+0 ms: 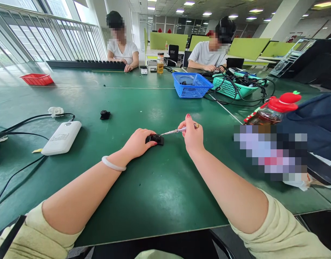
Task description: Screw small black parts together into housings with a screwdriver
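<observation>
On the green table, my left hand grips a small black plastic part between thumb and fingers, pressing it to the surface. Part of it is hidden under the fingers. My right hand is closed round a slim screwdriver, held nearly level. Its thin metal shaft points left, and the tip is at the top right of the black part; whether it touches is too small to tell. Farther back to the left lies another small black part, apart from both hands.
A white power bank with black cables lies left. Behind stand a red basket, a blue basket and a green basket of cables. A red-lidded bottle and dark bag are right. Two people sit across the table.
</observation>
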Demonstrator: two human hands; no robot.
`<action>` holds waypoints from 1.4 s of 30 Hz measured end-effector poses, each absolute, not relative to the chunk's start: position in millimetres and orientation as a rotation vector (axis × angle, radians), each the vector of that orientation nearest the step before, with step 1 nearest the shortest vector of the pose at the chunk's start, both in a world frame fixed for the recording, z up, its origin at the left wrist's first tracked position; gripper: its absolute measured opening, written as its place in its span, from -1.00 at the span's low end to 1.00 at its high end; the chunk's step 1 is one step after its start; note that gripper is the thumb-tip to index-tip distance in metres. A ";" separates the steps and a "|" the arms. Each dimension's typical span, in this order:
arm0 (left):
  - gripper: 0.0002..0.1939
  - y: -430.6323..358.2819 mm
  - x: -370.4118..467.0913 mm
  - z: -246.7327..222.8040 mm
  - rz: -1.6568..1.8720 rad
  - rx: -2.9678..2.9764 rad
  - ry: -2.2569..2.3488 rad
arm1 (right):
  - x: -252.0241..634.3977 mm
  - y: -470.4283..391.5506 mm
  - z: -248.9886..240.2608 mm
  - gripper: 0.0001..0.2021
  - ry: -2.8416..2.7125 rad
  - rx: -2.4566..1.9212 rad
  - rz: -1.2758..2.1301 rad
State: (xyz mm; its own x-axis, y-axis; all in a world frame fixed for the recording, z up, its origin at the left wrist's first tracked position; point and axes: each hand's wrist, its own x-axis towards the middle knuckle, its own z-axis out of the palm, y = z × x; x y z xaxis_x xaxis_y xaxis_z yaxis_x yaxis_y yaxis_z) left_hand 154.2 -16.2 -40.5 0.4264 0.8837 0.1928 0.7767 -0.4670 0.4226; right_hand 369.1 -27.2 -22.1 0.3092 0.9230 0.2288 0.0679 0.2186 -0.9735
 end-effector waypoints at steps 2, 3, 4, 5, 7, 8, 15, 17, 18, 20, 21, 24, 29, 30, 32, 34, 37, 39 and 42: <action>-0.63 -16.5 154.9 -39.7 0.570 2.411 1.449 | 369.5 -26.2 -23.3 -0.40 -1.072 -1.202 0.815; -0.63 -16.7 155.2 -39.4 0.570 2.409 1.451 | 369.8 -25.5 -24.1 -0.40 -1.066 -1.205 0.830; -0.63 -16.8 155.4 -39.2 0.571 2.408 1.450 | 370.2 -24.7 -25.1 -0.41 -1.061 -1.208 0.842; -0.63 -16.8 155.4 -39.1 0.572 2.408 1.447 | 370.6 -23.9 -26.0 -0.41 -1.056 -1.209 0.852; -0.63 -16.6 155.2 -39.5 0.573 2.410 1.439 | 371.5 -21.9 -27.6 -0.42 -1.035 -1.205 0.870; -0.63 -16.5 155.0 -39.8 0.574 2.411 1.436 | 371.8 -20.9 -28.3 -0.43 -1.020 -1.199 0.885; -0.63 -16.0 155.1 -41.3 0.563 2.422 1.422 | 365.4 -14.8 -32.7 -0.49 -0.931 -1.186 1.149; -0.63 -15.8 155.4 -41.5 0.560 2.429 1.410 | 364.3 -13.6 -34.0 -0.51 -0.923 -1.200 1.182; -0.64 -15.7 155.4 -41.6 0.560 2.432 1.407 | 364.5 -13.1 -34.1 -0.52 -0.907 -1.201 1.174; -0.64 -15.5 155.2 -41.7 0.563 2.434 1.406 | 366.4 -12.5 -32.8 -0.53 -0.852 -1.188 1.134; -0.64 -15.6 155.1 -41.6 0.562 2.431 1.409 | 367.6 -12.5 -31.6 -0.53 -0.822 -1.182 1.114; -0.64 -16.1 154.7 -40.9 0.562 2.414 1.412 | 370.8 -13.0 -27.7 -0.53 -0.755 -1.176 1.093; -0.64 -16.9 154.6 -39.6 0.574 2.407 1.400 | 372.0 -12.8 -28.1 -0.54 -0.755 -1.175 1.114; -0.64 -17.0 154.7 -39.3 0.571 2.408 1.400 | 371.9 -12.5 -28.6 -0.54 -0.751 -1.173 1.113; -0.64 -17.0 155.0 -38.9 0.565 2.413 1.401 | 371.8 -12.4 -28.6 -0.54 -0.734 -1.174 1.111; -0.64 -16.9 155.2 -38.6 0.561 2.417 1.401 | 371.3 -13.1 -27.2 -0.54 -0.722 -1.179 1.112; -0.64 -17.0 155.7 -38.1 0.558 2.417 1.409 | 370.0 -14.9 -24.4 -0.53 -0.721 -1.186 1.121; -0.64 -17.1 156.1 -37.7 0.554 2.414 1.414 | 369.1 -15.8 -23.3 -0.53 -0.729 -1.191 1.132; -0.63 -17.1 156.3 -37.4 0.548 2.413 1.416 | 368.8 -15.7 -23.6 -0.53 -0.725 -1.184 1.130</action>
State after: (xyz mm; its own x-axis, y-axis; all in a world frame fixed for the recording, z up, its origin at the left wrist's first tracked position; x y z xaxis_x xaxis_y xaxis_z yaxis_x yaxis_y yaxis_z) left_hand 156.3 -17.1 -37.4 0.4445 0.8783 0.1761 0.7684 -0.4749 0.4290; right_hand 368.8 -15.7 -23.6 0.3151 0.9423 -0.1127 -0.2895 -0.0177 -0.9570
